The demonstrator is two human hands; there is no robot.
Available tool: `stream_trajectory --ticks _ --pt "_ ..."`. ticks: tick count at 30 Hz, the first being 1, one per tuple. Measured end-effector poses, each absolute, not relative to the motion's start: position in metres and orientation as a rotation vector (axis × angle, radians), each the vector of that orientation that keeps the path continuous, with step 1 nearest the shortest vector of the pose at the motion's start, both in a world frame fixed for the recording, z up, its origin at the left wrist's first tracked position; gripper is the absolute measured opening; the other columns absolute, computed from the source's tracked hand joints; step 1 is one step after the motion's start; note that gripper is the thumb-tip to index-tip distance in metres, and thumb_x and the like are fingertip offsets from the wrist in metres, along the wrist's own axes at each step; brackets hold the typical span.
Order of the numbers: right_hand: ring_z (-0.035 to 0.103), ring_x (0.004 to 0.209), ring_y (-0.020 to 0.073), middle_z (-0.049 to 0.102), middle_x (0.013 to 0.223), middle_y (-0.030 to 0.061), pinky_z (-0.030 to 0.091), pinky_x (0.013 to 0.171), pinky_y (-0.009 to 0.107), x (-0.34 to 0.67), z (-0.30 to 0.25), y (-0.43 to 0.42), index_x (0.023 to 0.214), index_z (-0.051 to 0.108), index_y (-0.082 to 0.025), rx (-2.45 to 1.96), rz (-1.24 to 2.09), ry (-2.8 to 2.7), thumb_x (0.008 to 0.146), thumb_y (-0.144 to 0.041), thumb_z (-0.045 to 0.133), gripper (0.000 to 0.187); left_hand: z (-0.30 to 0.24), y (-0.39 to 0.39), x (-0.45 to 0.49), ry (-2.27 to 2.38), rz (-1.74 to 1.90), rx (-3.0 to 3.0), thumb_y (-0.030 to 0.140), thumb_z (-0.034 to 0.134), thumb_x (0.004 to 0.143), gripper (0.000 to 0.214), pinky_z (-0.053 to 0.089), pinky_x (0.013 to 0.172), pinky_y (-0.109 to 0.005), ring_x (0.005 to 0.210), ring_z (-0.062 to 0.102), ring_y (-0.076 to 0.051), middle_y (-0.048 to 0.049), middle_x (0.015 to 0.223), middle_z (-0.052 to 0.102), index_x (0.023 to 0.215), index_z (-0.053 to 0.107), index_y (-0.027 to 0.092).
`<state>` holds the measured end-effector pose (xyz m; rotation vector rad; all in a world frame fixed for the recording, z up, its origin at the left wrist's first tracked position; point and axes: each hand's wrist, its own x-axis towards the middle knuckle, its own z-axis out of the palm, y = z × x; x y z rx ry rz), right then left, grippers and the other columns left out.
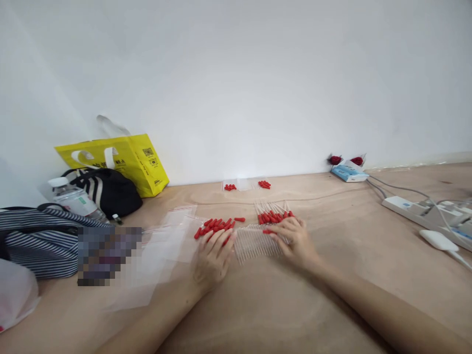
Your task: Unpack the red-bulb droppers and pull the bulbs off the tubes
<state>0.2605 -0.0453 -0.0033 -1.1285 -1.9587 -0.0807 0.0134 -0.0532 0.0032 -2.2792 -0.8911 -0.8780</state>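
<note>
My left hand rests at the near edge of a pile of small red rubber-like caps, fingers slightly apart and touching some of them. To the right, my right hand is closed in a pinch on one red cap. Whether a stick is in that cap I cannot make out. Below the pinch, a row of thin pale sticks lies side by side on the table. Beyond my right hand, several sticks with red ends lie in a bunch, partly covered by my fingers.
Clear plastic bags lie left of my left hand. Two small bags with red caps sit near the wall. A yellow bag, black bag and bottle stand left. A power strip and tissue pack are right.
</note>
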Motion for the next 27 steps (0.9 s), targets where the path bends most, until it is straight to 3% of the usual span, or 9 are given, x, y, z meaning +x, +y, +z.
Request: stream_trajectory --ticks 4,9,12,19,27 --pt "0.049 0.074 0.0137 0.065 0.078 -0.0004 0.026 0.078 0.035 0.252 -0.011 -0.068 0.095 0.063 -0.027 -0.939 -0.063 -2.039 0.084 -0.024 0.049 0.018 -0.002 -0.054 0.031 -0.793 -0.834 -2.354 0.023 0.042 0.085 0.031 0.023 0.099 -0.044 0.110 0.047 -0.022 -0.0067 0.114 0.059 0.112 0.054 0.019" --pt "0.049 0.076 0.0140 0.065 0.082 0.0000 0.026 0.077 0.035 0.242 -0.013 -0.071 0.101 0.061 -0.027 -0.902 -0.019 -2.104 0.083 -0.024 0.049 0.021 -0.005 -0.057 0.040 -0.812 -0.930 -2.414 0.024 0.045 0.084 0.018 0.025 0.096 -0.043 0.084 0.056 -0.017 0.0003 0.078 0.067 0.087 0.063 0.021" --pt "0.048 0.078 0.0151 0.065 0.082 0.0011 0.025 0.080 0.036 0.238 -0.014 -0.070 0.103 0.060 -0.026 -0.884 -0.047 -2.162 0.081 -0.031 0.052 0.024 -0.005 -0.059 0.039 -0.839 -0.943 -2.408 0.021 0.044 0.085 0.018 0.028 0.091 -0.042 0.074 0.055 -0.015 0.0012 0.067 0.063 0.085 0.062 0.020" --pt "0.044 0.069 0.0132 0.060 0.064 -0.0008 0.024 0.081 0.037 0.233 -0.022 -0.069 0.087 0.064 -0.023 -0.867 -0.231 -2.107 0.081 -0.029 0.053 0.014 -0.004 -0.063 0.041 -0.798 -0.891 -2.423 0.019 0.045 0.083 0.017 0.028 0.088 -0.043 0.069 0.052 -0.015 0.0021 0.061 0.061 0.075 0.061 0.020" --pt "0.044 0.068 0.0134 0.055 0.056 -0.0013 0.022 0.082 0.038 0.247 -0.020 -0.071 0.075 0.066 -0.023 -0.963 -0.254 -2.072 0.081 -0.024 0.050 0.017 0.002 -0.062 0.027 -0.946 -0.897 -2.412 0.017 0.046 0.080 0.018 0.028 0.086 -0.043 0.069 0.052 -0.016 0.0020 0.061 0.062 0.072 0.060 0.022"
